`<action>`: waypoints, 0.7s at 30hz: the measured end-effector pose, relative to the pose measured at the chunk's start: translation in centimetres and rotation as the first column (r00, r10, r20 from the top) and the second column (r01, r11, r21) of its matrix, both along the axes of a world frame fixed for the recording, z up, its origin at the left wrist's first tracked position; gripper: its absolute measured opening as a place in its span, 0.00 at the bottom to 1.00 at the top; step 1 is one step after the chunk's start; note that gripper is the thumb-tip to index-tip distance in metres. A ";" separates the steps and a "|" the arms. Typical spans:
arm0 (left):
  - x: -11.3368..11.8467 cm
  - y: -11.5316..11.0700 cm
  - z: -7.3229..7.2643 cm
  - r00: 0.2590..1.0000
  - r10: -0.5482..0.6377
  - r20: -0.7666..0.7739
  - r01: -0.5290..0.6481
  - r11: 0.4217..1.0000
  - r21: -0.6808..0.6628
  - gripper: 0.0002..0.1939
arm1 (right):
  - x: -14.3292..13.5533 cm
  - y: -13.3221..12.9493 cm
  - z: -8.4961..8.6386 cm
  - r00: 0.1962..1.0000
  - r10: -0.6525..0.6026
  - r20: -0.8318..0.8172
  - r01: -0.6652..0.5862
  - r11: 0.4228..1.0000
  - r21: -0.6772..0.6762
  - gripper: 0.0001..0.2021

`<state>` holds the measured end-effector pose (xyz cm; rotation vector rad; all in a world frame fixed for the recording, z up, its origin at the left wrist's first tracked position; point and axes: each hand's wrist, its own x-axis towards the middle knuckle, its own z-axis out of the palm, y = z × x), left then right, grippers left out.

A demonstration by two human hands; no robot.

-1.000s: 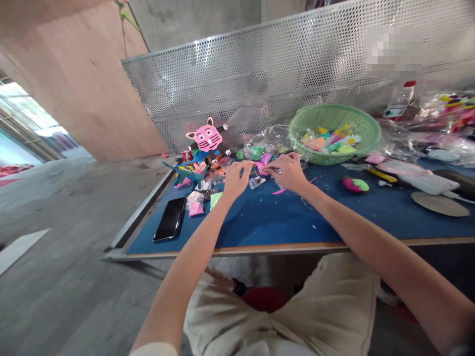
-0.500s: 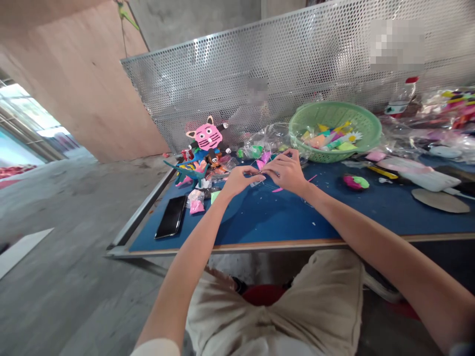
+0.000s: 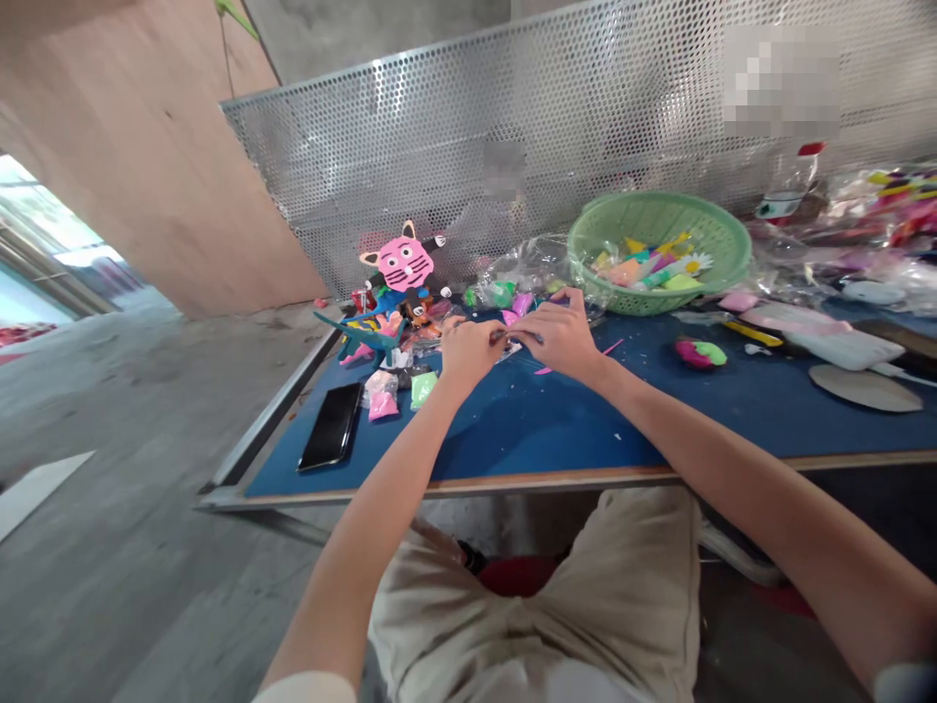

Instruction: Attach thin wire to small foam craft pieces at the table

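Fingertips touching above a blue table (image 3: 542,430)

Left hand (image 3: 470,353) and right hand (image 3: 560,337) are pinching at the tips; cannot tell on what. Bright pink piece (image 3: 518,307) is lying just beyond the grip. Farther out, rightward, green basket (image 3: 644,304) is standing; leftward and nearer, phone (image 3: 329,427) is lying.

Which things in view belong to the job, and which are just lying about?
Likely in use:
purple piece, just beyond left hand and right hand
anything they pinch: too small to tell

Apparently lying about:
black phone
green basket
red-capped bottle
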<state>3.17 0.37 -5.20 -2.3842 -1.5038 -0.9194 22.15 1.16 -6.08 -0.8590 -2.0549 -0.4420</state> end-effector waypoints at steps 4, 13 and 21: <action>-0.2 0.2 0.1 0.966 -0.150 0.210 0.192 0.962 -0.196 0.17 | 0.7 0.4 -0.1 0.999 -0.007 0.048 0.006 1.000 0.030 0.13; -1.5 1.1 0.6 0.751 -0.239 0.616 0.527 0.779 -0.340 0.15 | 1.5 1.6 -0.9 0.984 0.015 0.179 -0.041 0.989 0.141 0.15; -1.3 0.9 0.1 0.965 -0.215 0.148 0.237 0.959 -0.158 0.13 | 0.9 1.9 -1.2 0.996 -0.020 0.087 0.010 0.994 0.112 0.12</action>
